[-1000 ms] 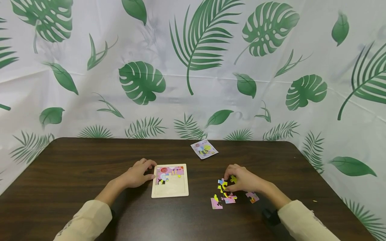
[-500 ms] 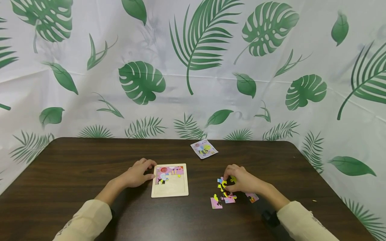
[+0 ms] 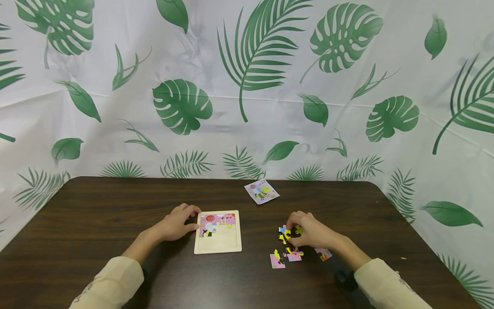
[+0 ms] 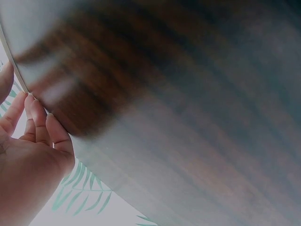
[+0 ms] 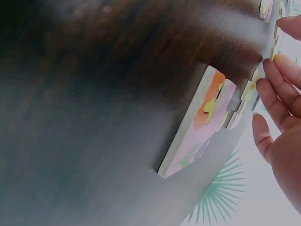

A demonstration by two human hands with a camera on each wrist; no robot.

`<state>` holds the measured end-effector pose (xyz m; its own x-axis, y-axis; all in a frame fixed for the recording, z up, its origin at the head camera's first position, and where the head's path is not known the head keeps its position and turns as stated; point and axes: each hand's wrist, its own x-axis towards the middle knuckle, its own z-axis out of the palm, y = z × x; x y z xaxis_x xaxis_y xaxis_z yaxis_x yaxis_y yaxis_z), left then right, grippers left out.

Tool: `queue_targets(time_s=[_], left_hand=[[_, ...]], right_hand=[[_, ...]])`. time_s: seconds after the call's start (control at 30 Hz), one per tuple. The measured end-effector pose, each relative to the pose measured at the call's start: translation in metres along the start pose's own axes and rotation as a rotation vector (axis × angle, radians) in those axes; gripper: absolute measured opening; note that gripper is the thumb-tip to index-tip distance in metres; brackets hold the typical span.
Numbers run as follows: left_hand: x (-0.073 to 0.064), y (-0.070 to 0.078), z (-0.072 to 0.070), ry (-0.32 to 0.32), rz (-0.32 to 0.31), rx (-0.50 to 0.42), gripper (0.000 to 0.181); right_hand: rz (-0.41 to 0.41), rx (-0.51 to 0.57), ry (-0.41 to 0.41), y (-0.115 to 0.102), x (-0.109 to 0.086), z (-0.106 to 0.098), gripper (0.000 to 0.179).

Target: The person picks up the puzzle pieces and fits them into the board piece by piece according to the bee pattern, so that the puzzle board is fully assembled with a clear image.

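On the left, the left hand (image 3: 177, 223) rests at the left edge of a square wooden puzzle tray (image 3: 218, 245), with thumb and fingertips against its rim. Joined pieces of a bee picture (image 3: 204, 223) fill the tray's upper and left parts; bare wood shows elsewhere. To the right, the right hand (image 3: 312, 229) bends over a group of loose pieces and pinches a yellow and black puzzle piece (image 3: 284, 237) between thumb and fingers, partly covering it. A yellow piece (image 3: 299, 230) lies beneath that hand. In the right wrist view, fingertips sit right at a yellow-edged piece (image 5: 274, 51).
Near the right hand lie a pink corner piece (image 3: 277, 260), a pink and red piece (image 3: 294, 256) and a pink and orange piece (image 3: 323, 254). A bee picture card (image 3: 262, 191) lies at the back of the dark wooden table (image 3: 173, 279). A leaf-print curtain (image 3: 231, 141) hangs behind.
The yellow and black piece at the right fingertips has shifted slightly away from the pink and red piece below it. The left hand and the tray have stayed in place.
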<state>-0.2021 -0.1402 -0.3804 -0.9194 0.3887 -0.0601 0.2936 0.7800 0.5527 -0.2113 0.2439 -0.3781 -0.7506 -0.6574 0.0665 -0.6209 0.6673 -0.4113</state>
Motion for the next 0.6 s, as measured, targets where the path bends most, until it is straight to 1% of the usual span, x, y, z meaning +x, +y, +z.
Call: queue_targets(time_s=[0.23, 0.47, 0.6], left_hand=[[-0.0007, 0.0002, -0.0005, 0.0, 0.002, -0.015, 0.032], [-0.0003, 0.0003, -0.0003, 0.003, -0.002, -0.006, 0.032], [-0.0008, 0.0007, -0.0006, 0.003, -0.001, -0.009, 0.032]], right_hand=[[0.014, 0.028, 0.013, 0.0007, 0.0016, 0.0001, 0.019], [0.018, 0.085, 0.018, 0.0012, 0.0062, -0.0016, 0.02], [0.026, 0.089, 0.016, -0.0006, 0.0088, -0.0041, 0.02]])
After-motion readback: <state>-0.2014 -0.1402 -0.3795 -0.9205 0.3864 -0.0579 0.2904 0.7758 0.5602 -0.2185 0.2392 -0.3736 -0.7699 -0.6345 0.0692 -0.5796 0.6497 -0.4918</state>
